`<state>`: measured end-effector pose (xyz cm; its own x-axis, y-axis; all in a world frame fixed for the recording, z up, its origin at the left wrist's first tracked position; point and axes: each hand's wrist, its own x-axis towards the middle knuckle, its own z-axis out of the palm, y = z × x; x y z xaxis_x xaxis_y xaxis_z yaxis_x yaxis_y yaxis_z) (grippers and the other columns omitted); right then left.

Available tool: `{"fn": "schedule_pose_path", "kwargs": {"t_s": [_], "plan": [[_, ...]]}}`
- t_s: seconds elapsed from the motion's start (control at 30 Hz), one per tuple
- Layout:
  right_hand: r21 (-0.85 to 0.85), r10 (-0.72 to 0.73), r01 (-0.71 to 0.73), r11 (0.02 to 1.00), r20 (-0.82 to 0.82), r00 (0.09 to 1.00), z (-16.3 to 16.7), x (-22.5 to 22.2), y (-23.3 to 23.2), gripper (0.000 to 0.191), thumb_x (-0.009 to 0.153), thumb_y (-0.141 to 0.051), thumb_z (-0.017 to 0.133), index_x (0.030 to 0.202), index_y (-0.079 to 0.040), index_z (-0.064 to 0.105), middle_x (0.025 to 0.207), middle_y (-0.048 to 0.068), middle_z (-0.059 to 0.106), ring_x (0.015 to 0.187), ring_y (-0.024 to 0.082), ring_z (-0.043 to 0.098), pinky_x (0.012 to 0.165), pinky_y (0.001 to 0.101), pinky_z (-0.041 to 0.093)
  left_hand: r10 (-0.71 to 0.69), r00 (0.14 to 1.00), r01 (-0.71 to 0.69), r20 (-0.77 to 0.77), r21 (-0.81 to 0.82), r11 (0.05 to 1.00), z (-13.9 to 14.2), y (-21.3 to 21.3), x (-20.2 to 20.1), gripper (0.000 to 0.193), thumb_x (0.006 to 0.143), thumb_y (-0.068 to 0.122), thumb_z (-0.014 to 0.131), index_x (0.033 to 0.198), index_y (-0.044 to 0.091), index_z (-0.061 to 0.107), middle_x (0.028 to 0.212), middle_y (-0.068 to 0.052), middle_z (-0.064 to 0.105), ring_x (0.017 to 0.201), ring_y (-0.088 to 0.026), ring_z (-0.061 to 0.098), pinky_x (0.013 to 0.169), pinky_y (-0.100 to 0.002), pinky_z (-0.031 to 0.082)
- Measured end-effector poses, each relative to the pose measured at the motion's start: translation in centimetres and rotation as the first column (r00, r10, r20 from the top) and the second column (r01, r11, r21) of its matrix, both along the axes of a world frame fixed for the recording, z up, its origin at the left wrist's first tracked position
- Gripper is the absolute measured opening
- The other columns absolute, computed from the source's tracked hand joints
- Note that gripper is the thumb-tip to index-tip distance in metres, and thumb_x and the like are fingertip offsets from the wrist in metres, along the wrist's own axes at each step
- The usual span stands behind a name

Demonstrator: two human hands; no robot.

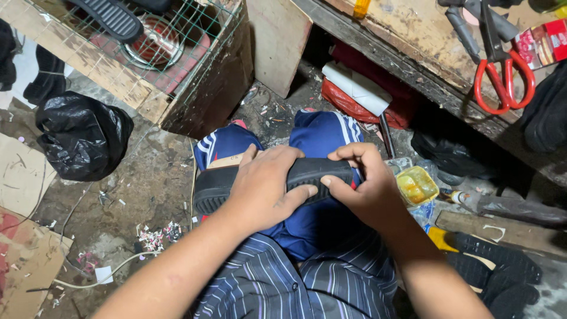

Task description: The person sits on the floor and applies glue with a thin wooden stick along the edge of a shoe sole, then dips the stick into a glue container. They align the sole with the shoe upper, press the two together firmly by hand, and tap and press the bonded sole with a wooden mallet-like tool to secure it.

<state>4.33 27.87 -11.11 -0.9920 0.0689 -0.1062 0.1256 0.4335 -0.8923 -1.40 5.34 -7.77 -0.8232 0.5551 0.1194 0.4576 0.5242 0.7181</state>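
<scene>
A black shoe (215,188) with a ribbed sole lies sideways across my knees, which are in blue trousers with white stripes. My left hand (263,184) wraps over its middle, thumb under the sole edge. My right hand (360,180) grips the end toward the right, fingers curled over the top and thumb pressing the side. The inner side of the shoe is hidden by both hands.
A wire-mesh wooden crate (177,94) stands at the upper left with another black sole (109,16) on it. A black plastic bag (82,136) lies left. Red-handled scissors (502,71) rest on the wooden bench at the upper right. A yellow container (416,185) and black soles (496,260) sit right.
</scene>
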Motion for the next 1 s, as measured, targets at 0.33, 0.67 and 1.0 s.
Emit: {"fn": "schedule_pose_path", "kwargs": {"t_s": [0.33, 0.67, 1.0], "plan": [[-0.069, 0.104, -0.109, 0.992, -0.073, 0.992, 3.5, 1.3, -3.2, 0.107, 0.061, -0.021, 0.095, 0.147, 0.002, 0.036, 0.15, 0.021, 0.048, 0.139, 0.03, 0.049, 0.11, 0.0409, 0.042, 0.079, 0.829, -0.534, 0.554, 0.741, 0.408, 2.1, -2.7, -1.8, 0.045, 0.097, 0.022, 0.072, 0.134, 0.005, 0.052, 0.126, -0.01, 0.066, 0.116, -0.019, 0.064, 0.106, -0.038, 0.052], [0.323, 0.418, -0.316, 0.892, -0.324, 0.849, 1.1, -1.6, -2.3, 0.068, 0.064, -0.001, 0.08, 0.127, 0.0, 0.054, 0.138, 0.022, 0.061, 0.133, 0.04, 0.056, 0.115, 0.0449, 0.044, 0.34, 0.67, -0.738, 0.66, 0.541, 0.404, -3.0, -11.6, 3.5, 0.026, 0.101, 0.023, 0.066, 0.112, 0.0, 0.068, 0.11, -0.015, 0.072, 0.102, -0.026, 0.069, 0.094, -0.042, 0.055], [-0.345, 0.22, -0.271, 0.898, -0.181, 0.959, -1.5, 0.1, -1.4, 0.072, 0.073, 0.001, 0.085, 0.135, -0.003, 0.047, 0.151, 0.016, 0.045, 0.139, 0.025, 0.049, 0.117, 0.039, 0.042, 0.122, 0.947, -0.143, -0.297, -0.053, 0.988, 1.6, -4.4, 2.8, 0.048, 0.075, 0.03, 0.081, 0.117, 0.009, 0.071, 0.121, -0.01, 0.064, 0.119, -0.029, 0.057, 0.107, -0.055, 0.034]]}}
